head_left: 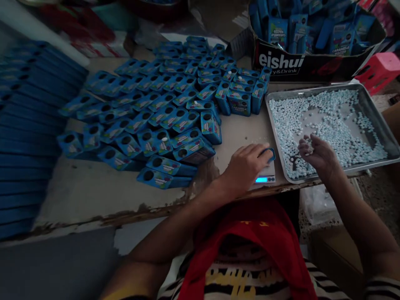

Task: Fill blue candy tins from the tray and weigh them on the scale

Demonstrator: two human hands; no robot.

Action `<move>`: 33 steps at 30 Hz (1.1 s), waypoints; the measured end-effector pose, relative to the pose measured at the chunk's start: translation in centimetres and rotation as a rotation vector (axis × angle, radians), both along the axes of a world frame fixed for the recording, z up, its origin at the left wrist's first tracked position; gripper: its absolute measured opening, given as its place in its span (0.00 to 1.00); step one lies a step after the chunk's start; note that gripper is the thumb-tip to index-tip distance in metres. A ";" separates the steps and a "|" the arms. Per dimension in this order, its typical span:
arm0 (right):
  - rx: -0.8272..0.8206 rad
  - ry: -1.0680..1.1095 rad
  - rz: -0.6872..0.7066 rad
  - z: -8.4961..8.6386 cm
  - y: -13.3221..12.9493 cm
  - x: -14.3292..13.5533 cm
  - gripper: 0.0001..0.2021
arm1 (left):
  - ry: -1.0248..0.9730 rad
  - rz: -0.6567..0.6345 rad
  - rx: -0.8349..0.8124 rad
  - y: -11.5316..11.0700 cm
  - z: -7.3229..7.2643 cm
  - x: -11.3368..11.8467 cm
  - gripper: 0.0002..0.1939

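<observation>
My left hand (246,164) is closed around a small blue box (272,154), mostly hidden by the fingers, over a small digital scale (271,171) with a lit blue display. Whether the box rests on the scale I cannot tell. Over the near left part of a metal tray (331,171), my right hand (320,154) is curled, palm up, around several pale candies. Many small white and pale blue candies (337,137) lie loose in that tray. Left of the scale, rows of blue candy boxes (162,114) stand with round dark holes on top.
A black carton (281,66) full of blue boxes stands at the back right, beside a red plastic basket (379,71). Stacked flat blue boxes (25,137) fill the far left. The worn table edge (125,216) runs along my front.
</observation>
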State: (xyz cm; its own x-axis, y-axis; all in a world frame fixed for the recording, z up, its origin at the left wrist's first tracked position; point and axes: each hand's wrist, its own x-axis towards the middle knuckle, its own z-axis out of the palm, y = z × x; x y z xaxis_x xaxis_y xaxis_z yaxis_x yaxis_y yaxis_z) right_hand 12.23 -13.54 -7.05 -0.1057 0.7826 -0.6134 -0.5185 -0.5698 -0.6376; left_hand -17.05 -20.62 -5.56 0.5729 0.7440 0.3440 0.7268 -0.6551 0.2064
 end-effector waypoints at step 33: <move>0.257 0.204 -0.039 5.0 -0.2 -9.6 0.20 | -0.373 0.428 0.241 -6.3 1.5 -7.6 0.17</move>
